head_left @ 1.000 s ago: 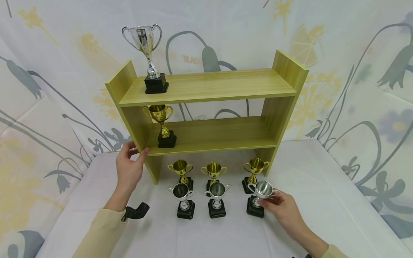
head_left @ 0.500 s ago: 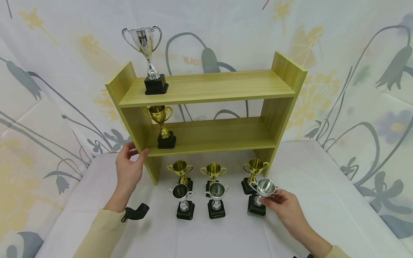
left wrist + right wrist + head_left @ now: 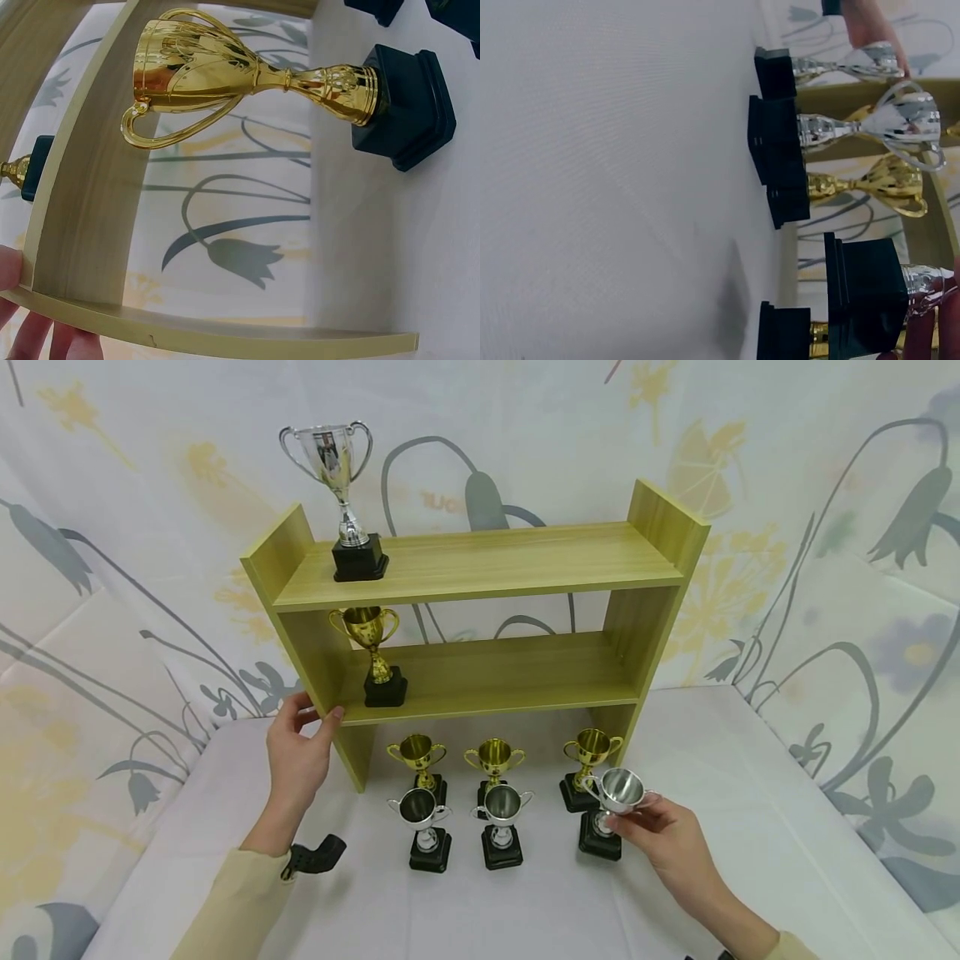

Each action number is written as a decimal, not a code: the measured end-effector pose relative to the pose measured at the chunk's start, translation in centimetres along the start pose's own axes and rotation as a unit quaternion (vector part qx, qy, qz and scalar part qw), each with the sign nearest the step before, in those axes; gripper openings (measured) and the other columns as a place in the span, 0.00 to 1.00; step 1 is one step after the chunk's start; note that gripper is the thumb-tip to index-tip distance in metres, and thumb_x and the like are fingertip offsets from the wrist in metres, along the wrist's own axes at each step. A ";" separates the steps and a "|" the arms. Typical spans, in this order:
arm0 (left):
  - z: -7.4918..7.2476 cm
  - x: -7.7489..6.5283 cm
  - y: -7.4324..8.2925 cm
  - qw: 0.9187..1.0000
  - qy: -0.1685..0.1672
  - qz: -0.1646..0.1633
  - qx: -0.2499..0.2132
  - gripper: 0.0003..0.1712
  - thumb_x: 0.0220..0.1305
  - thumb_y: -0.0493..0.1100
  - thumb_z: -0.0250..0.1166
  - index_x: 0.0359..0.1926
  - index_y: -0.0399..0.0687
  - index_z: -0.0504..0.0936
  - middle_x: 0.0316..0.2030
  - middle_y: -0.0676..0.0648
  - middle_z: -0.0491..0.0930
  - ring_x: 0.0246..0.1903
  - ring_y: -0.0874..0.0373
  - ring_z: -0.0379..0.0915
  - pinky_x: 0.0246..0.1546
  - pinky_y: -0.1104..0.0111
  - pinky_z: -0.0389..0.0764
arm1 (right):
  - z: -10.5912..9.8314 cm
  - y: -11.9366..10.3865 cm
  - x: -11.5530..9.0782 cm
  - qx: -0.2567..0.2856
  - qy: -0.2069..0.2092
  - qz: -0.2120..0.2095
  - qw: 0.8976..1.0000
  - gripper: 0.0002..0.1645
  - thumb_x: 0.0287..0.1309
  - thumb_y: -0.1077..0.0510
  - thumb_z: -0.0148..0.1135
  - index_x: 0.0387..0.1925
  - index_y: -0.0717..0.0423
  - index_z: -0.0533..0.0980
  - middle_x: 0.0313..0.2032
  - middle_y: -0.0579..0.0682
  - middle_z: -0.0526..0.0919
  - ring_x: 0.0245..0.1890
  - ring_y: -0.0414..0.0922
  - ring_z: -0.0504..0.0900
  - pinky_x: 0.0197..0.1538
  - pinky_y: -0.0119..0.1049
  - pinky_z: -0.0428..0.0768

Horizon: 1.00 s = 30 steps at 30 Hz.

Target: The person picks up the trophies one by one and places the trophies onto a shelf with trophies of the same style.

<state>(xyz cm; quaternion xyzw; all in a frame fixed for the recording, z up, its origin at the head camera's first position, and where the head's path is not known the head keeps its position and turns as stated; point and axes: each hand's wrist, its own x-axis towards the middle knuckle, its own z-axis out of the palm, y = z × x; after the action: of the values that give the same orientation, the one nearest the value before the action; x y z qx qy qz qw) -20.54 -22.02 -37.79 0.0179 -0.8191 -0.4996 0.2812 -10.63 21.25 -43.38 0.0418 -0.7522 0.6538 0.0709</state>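
Observation:
My left hand grips the left side panel of a wooden shelf unit, thumb at the middle board's front corner and fingers behind the panel. My right hand pinches a small silver trophy cup by its stem, below the bowl. Its black base tilts a little, with a shadow on the cloth beside it. Just behind is a gold trophy cup. To the left, two silver trophy cups stand in front of two gold trophy cups, partly hiding their bases.
A large silver trophy stands at the left of the top board. Below it, a gold trophy stands on the middle board. The unit rests on a white-clothed table before a flower-printed backdrop.
My right hand has shifted slightly right and away from me, carrying the silver trophy cup with it. My left hand keeps its hold on the shelf unit.

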 end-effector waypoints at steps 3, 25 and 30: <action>0.0 0.0 0.0 1.000 0.000 0.000 0.003 0.21 0.68 0.41 0.64 0.59 0.39 0.75 0.52 0.42 0.76 0.51 0.53 0.73 0.39 0.80 0.74 | -0.1 -0.3 0.0 -0.005 0.000 -0.004 1.000 0.10 0.53 0.71 0.70 0.38 0.61 0.82 0.42 0.48 0.86 0.42 0.37 0.85 0.45 0.30 0.82; 0.1 0.0 0.2 1.000 0.000 -0.003 -0.005 0.21 0.68 0.41 0.64 0.59 0.38 0.74 0.52 0.42 0.76 0.51 0.51 0.73 0.40 0.82 0.74 | -0.7 -2.2 0.3 -0.016 0.001 -0.033 0.999 0.12 0.53 0.74 0.69 0.38 0.60 0.83 0.40 0.39 0.85 0.40 0.35 0.84 0.41 0.28 0.82; 0.1 0.0 0.1 1.000 0.000 -0.001 -0.003 0.21 0.68 0.41 0.64 0.59 0.38 0.74 0.52 0.41 0.76 0.51 0.50 0.73 0.39 0.82 0.73 | -0.8 -2.7 0.3 -0.018 0.005 -0.038 0.999 0.12 0.52 0.74 0.69 0.39 0.62 0.83 0.40 0.39 0.85 0.41 0.35 0.84 0.41 0.28 0.82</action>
<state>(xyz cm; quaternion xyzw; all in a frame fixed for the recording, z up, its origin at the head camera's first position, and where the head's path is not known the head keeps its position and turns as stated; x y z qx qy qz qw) -20.50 -21.90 -37.70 0.0180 -0.8180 -0.5021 0.2802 -10.51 21.65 -40.53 0.0663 -0.7611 0.6374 0.1002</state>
